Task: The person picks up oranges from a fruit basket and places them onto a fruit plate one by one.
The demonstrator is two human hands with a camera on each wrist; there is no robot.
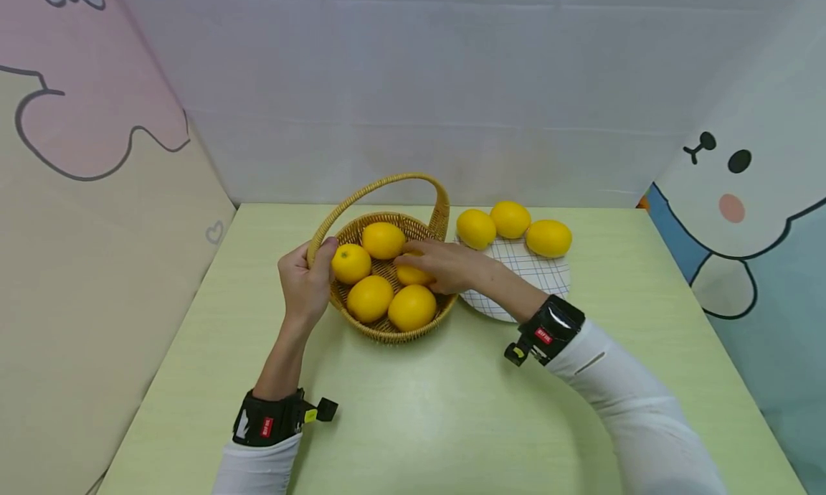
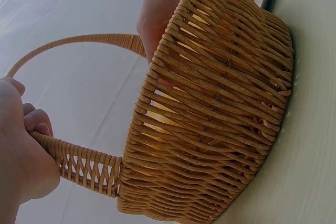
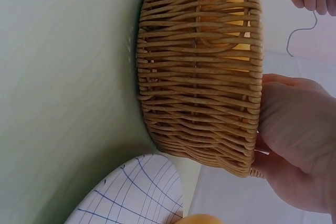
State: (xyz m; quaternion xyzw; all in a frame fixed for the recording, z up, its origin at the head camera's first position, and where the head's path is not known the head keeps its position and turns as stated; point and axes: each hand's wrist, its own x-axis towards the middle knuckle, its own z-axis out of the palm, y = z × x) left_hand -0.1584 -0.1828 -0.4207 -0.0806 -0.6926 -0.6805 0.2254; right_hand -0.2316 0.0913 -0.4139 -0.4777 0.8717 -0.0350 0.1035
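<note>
A wicker basket (image 1: 393, 337) with a tall arched handle (image 1: 381, 183) stands at the middle of the table and holds several yellow lemons (image 1: 371, 298). My left hand (image 1: 306, 283) grips the left side of the handle, as the left wrist view also shows. Inside the basket's right part, my right hand (image 1: 452, 265) has its fingers around one lemon (image 1: 411, 274), which they partly cover. In the right wrist view the basket wall (image 3: 205, 72) hides the fingertips of that hand.
To the right of the basket, a white plate (image 1: 532, 269) with a blue grid pattern bears three more lemons (image 1: 548, 238) along its far side. My right forearm passes over the plate's near edge. A pale wall (image 1: 413, 100) rises behind the light green table (image 1: 413, 423).
</note>
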